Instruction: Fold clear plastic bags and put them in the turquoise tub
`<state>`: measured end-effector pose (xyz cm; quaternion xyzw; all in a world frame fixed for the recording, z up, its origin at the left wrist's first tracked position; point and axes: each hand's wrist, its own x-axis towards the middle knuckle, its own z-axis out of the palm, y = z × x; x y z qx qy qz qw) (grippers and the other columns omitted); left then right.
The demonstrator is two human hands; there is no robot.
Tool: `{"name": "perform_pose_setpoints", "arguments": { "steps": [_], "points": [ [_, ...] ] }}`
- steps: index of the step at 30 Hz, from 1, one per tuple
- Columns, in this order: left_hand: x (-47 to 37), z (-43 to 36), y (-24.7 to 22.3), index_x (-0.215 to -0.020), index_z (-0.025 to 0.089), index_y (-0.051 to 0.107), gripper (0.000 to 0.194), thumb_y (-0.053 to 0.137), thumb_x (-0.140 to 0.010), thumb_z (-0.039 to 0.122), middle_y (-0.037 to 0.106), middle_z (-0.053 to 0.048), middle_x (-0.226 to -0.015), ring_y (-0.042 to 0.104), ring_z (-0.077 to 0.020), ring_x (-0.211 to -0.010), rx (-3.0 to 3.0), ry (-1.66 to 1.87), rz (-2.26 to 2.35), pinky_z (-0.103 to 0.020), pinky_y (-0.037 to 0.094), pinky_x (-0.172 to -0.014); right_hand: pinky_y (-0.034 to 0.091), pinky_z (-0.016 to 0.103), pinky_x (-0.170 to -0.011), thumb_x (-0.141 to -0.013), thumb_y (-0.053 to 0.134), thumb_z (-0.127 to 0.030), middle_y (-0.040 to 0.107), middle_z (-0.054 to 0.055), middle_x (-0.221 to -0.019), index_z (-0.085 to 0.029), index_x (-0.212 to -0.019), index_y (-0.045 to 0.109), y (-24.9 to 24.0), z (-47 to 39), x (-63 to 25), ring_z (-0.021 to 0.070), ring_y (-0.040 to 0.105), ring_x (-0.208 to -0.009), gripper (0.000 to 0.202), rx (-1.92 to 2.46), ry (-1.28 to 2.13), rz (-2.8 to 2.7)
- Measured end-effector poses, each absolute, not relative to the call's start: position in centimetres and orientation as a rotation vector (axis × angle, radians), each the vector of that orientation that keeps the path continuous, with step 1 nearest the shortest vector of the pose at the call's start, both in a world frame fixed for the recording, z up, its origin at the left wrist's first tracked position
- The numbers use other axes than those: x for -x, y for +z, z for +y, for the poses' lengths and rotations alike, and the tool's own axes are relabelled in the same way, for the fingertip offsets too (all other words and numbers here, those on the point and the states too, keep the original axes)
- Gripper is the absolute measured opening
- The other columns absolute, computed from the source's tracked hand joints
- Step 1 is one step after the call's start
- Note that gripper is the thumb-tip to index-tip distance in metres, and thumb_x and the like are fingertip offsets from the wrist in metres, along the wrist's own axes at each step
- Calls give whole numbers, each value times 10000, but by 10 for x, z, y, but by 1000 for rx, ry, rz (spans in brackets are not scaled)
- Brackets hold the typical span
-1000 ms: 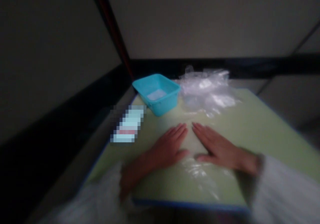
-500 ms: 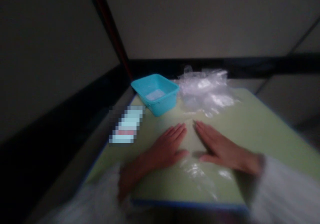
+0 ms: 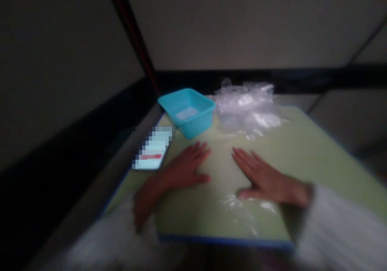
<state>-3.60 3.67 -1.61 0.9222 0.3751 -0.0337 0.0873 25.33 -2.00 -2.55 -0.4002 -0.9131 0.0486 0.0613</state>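
A clear plastic bag [image 3: 240, 214] lies spread on the pale green tabletop in front of me; its outline is faint against the surface. My right hand [image 3: 256, 174] rests flat on its right side, fingers straight and thumb apart. Left of the bag, my left hand [image 3: 187, 168] is stretched out with fingers spread and holds nothing. Whether it touches the bag or only the table I cannot tell. The picture is dim and blurred.
Toward the back stands a turquoise plastic basket [image 3: 196, 126] with a whitish piece inside. A heap of crumpled clear bags [image 3: 248, 105] lies to its right. A phone [image 3: 154, 148] with a lit, pixelated screen sits at the left edge of the table [image 3: 317, 154].
My left hand has slid left and slightly away from me, widening the gap between my hands. The right hand has barely moved and stays flat on the bag.
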Motion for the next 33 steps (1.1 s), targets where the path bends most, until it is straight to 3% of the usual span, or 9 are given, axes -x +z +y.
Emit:
{"name": "perform_pose_setpoints", "arguments": {
  "steps": [7, 15, 18, 22, 33],
  "points": [
    [49, 43, -8, -1467, 120, 199, 954, 415, -776, 742, 66, -145, -1543, 32, -309, -1424, -2730, -163, 1157, -442, 95, -1150, 135, 540, -1123, -814, 357, -727, 38, 162, -1537, -158, -1475, -86, -10, -25, -249, 335, 88, -1403, 978, 1200, 251, -2765],
    [6, 7, -5, -1432, 103, 257, 733, 417, -883, 561, 179, -160, -1527, 124, -243, -1425, -2812, 342, 1006, -423, 159, -1156, 160, 521, -1126, -756, 370, -777, 45, 207, -1528, -93, -1458, -113, -8, -52, -237, 337, 98, -1404, 1093, 1153, 238, -2759],
    [-21, -12, -9, -1412, 36, 271, 754, 490, -860, 502, 205, -195, -1511, 124, -246, -1424, -2800, 363, 897, -401, 184, -1157, 174, 519, -1122, -732, 366, -796, 78, 238, -1516, -66, -1451, -120, -21, -58, -235, 343, 110, -1401, 1134, 1195, 193, -2739],
    [-33, -20, -16, -1416, 6, 240, 826, 490, -844, 548, 202, -210, -1507, 124, -254, -1423, -2776, 299, 781, -399, 175, -1158, 152, 518, -1126, -730, 371, -798, 96, 251, -1509, -56, -1455, -85, -27, -58, -235, 346, 93, -1403, 1134, 1206, 197, -2741],
    [-2, 1, -15, -1465, 131, 194, 1019, 488, -717, 757, 126, -131, -1543, 37, -317, -1425, -2735, 70, 865, -459, 76, -1144, 60, 504, -1136, -682, 454, -804, -19, 223, -1523, -88, -1459, -92, -14, -54, -241, 351, 41, -1404, 1189, 1198, 465, -2820]
  ]
}}
